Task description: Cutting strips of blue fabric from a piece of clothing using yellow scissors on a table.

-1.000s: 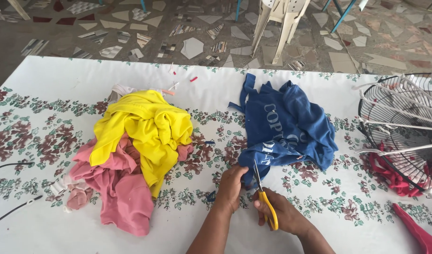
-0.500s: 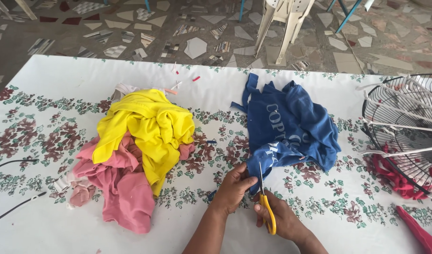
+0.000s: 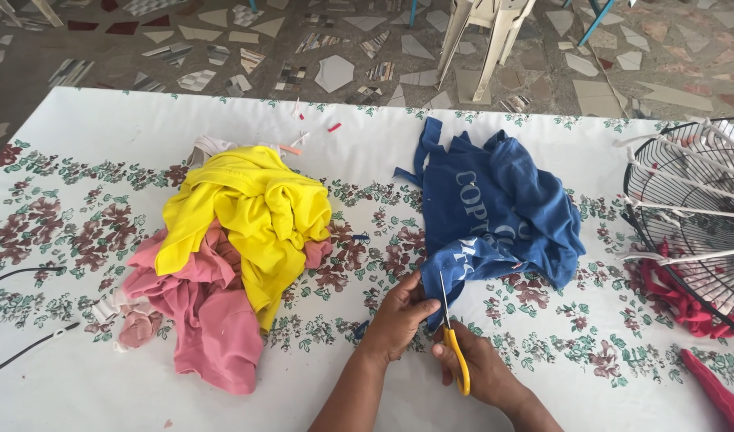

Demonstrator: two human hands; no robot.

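A crumpled blue shirt [image 3: 501, 210] with pale lettering lies on the flowered tablecloth [image 3: 103, 136]. My left hand [image 3: 396, 318] pinches the shirt's near edge. My right hand [image 3: 480, 370] holds yellow-handled scissors [image 3: 454, 344], whose blades point up into that blue edge, right beside my left thumb.
A heap of yellow cloth [image 3: 251, 210] over pink cloth [image 3: 203, 316] lies at the left. A black wire fan guard [image 3: 691, 220] wrapped with white strips sits at the right edge, red fabric [image 3: 679, 292] under it. Black cords [image 3: 23, 344] run along the left. A pale plastic chair [image 3: 483, 32] stands beyond the table.
The view has shifted slightly. My hands have stayed at the blue shirt's near edge, with the scissors working a little further into the cloth.
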